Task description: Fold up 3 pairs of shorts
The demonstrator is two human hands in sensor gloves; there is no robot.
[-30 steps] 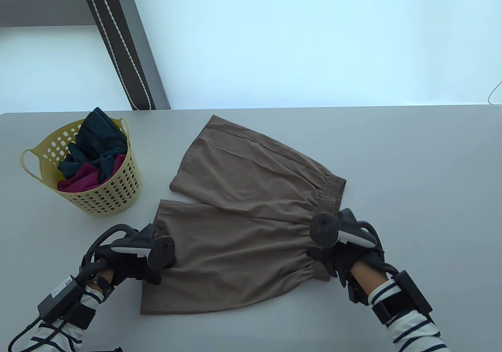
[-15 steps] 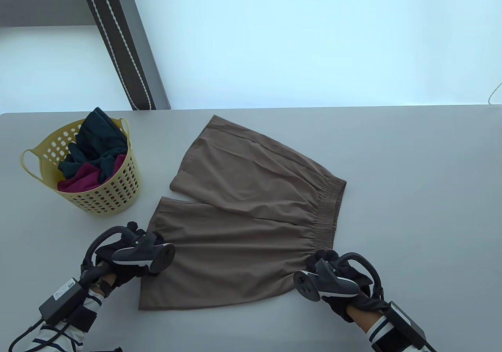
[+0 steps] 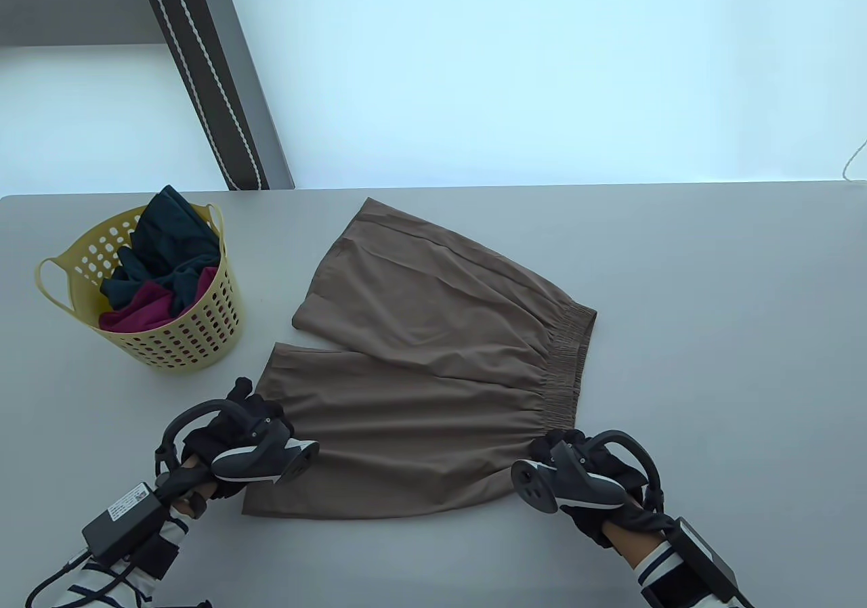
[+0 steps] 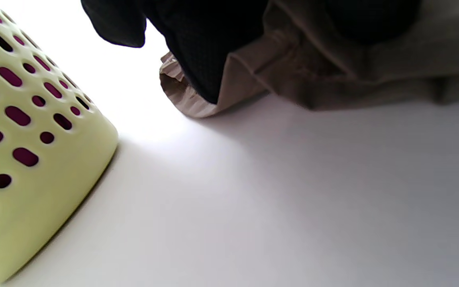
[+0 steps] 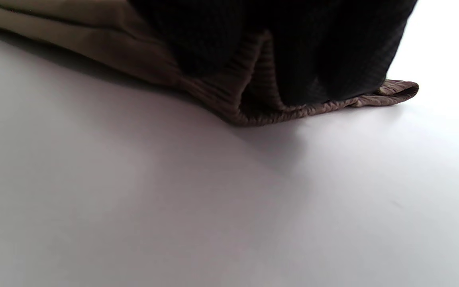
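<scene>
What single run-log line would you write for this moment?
stage: first fold starting | left hand: grips brown shorts near leg hem | right hand: grips waistband corner | basket: holds dark and magenta clothes

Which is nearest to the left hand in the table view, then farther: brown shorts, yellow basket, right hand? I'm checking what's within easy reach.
1. Brown shorts: their leg hem is in the left hand.
2. Yellow basket: just beyond the hand, at the table's left.
3. Right hand: across, at the waistband corner.

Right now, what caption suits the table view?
Both hands, left and right, grip brown shorts beside a yellow basket.
</scene>
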